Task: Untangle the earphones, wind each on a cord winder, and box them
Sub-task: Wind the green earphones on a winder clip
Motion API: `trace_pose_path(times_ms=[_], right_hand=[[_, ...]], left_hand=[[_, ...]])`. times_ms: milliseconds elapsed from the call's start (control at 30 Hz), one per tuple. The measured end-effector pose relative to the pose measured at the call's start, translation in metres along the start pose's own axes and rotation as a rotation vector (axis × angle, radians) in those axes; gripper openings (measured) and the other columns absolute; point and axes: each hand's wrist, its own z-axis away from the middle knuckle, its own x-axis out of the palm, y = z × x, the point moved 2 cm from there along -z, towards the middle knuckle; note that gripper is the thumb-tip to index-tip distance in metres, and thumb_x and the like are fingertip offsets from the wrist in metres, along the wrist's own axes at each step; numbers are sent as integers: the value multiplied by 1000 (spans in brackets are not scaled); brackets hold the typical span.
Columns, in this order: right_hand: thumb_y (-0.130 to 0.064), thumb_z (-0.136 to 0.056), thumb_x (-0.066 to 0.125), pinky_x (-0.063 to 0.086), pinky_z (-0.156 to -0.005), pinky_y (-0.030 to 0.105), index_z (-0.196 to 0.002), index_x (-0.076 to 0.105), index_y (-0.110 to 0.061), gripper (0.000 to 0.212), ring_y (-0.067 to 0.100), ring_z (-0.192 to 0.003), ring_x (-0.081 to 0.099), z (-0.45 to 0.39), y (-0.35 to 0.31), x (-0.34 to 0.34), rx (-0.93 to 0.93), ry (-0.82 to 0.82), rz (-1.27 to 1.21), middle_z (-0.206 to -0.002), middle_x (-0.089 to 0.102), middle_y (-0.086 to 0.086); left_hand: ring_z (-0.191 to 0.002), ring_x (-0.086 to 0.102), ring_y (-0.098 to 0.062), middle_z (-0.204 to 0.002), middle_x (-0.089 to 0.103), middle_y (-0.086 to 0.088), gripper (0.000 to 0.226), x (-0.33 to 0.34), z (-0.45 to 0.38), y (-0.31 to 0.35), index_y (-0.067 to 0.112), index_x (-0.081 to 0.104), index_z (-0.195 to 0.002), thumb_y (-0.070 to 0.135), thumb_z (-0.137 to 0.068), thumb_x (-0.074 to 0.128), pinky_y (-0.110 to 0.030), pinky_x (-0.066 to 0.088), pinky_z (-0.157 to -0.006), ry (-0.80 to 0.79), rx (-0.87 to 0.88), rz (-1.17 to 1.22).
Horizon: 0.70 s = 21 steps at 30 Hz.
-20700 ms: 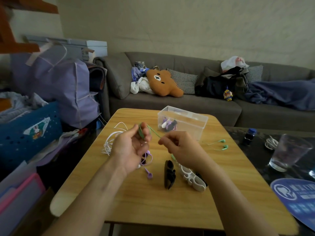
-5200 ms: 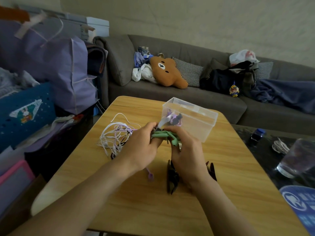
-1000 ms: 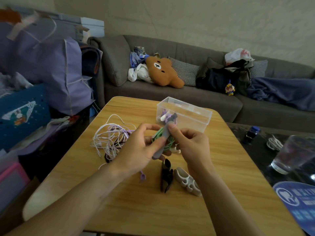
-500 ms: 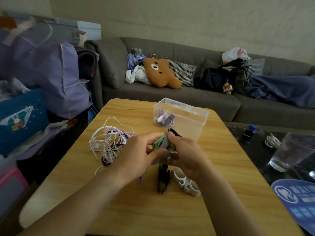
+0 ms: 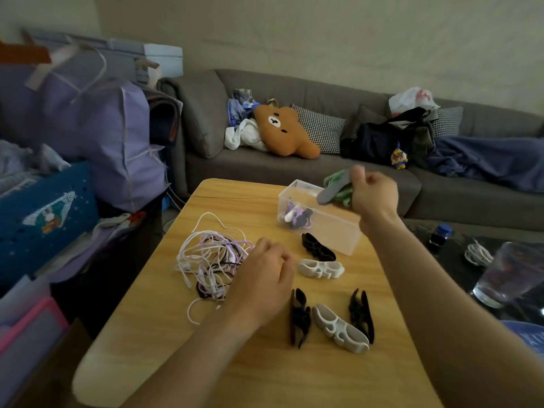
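Observation:
My right hand point(image 5: 372, 195) grips a grey cord winder wound with green earphones point(image 5: 335, 188) above the open clear plastic box point(image 5: 329, 231). A wound purple earphone bundle point(image 5: 297, 216) lies inside the box at its left end. My left hand point(image 5: 265, 284) hovers with loosely curled fingers, holding nothing, just right of a tangle of white, purple and black earphone cords point(image 5: 210, 263). Spare winders lie on the wooden table point(image 5: 164, 334): black point(image 5: 318, 246), white point(image 5: 321, 267), black point(image 5: 298, 318), white point(image 5: 340, 328), black point(image 5: 362, 315).
A grey sofa point(image 5: 323, 169) with a bear cushion and bags runs behind the table. Purple and blue storage bags point(image 5: 88, 136) crowd the left side. To the right, a dark table holds a drinking glass point(image 5: 506, 275), a coiled white cable point(image 5: 477, 254) and a small bottle point(image 5: 440, 235).
My right hand has carried the green-wound winder up and away from my left hand to above the box. My left hand let go and dropped beside the tangle.

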Motion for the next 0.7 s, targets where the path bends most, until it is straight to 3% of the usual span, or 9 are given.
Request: trace_pose_path(times_ms=[67, 133, 167, 233, 267, 367, 500, 600, 700], right_hand=[[-36, -103, 51, 44, -69, 27, -98, 62, -8, 30, 22, -87, 58, -24, -11, 8, -142, 60, 249, -96, 63, 8], [-34, -100, 55, 52, -67, 32, -97, 65, -6, 30, 29, -80, 64, -48, -11, 20, -153, 4, 433, -95, 67, 13], [-31, -99, 56, 53, -56, 28, -95, 65, -3, 29, 29, -71, 66, -56, -8, 27, -123, -42, 536, -87, 67, 14], [-25, -98, 60, 39, -31, 18, -91, 62, 0, 27, 22, -53, 59, -62, 2, 40, -27, -174, 747, -71, 58, 11], [-24, -97, 62, 38, -30, 19, -93, 61, 1, 26, 22, -53, 58, -63, 7, 47, 18, -239, 845, -71, 56, 11], [-28, -95, 67, 57, -59, 31, -110, 62, 1, 33, 25, -72, 67, -73, 26, 65, 122, -383, 975, -87, 63, 14], [-38, -100, 58, 52, -100, 40, -123, 60, 0, 44, 30, -108, 67, -80, 46, 80, 239, -514, 1011, -121, 67, 16], [-42, -104, 46, 50, -103, 48, -116, 59, 3, 49, 37, -113, 65, -82, 49, 83, 439, -562, 799, -135, 58, 23], [-44, -102, 51, 50, -102, 53, -148, 34, 5, 69, 44, -122, 58, -81, 38, 73, 547, -566, 654, -149, 43, 27]], left_hand=[[-102, 52, -14, -110, 50, 4, 22, 6, 1, 0, 19, 64, -107, 28, -102, 45, -36, 46, -92, -27, 23, -29], [-106, 47, -13, -109, 50, 5, 22, 8, -1, 4, 20, 64, -107, 29, -101, 45, -35, 43, -95, -31, 58, -34], [-106, 46, -12, -109, 50, 5, 22, 9, -3, 4, 20, 64, -107, 29, -101, 45, -35, 43, -96, -35, 70, -27], [-107, 45, -11, -109, 51, 5, 23, 8, -6, 5, 21, 63, -106, 30, -102, 43, -34, 42, -97, -47, 70, -25], [-108, 44, -11, -109, 51, 6, 23, 6, -7, 5, 21, 63, -106, 31, -102, 42, -33, 42, -97, -56, 66, -35], [-108, 43, -11, -109, 53, 7, 25, 2, -10, 3, 23, 61, -107, 34, -103, 39, -32, 41, -98, -90, 59, -72], [-109, 44, -12, -109, 56, 7, 24, -4, -13, 0, 24, 61, -108, 36, -102, 41, -32, 40, -97, -117, 45, -99], [-110, 45, -11, -109, 56, 8, 23, -11, -15, -1, 26, 61, -108, 37, -102, 43, -33, 41, -97, -125, 25, -83], [-109, 46, -11, -108, 57, 8, 22, -17, -15, -1, 26, 62, -107, 37, -102, 44, -32, 43, -96, -132, 13, -74]])
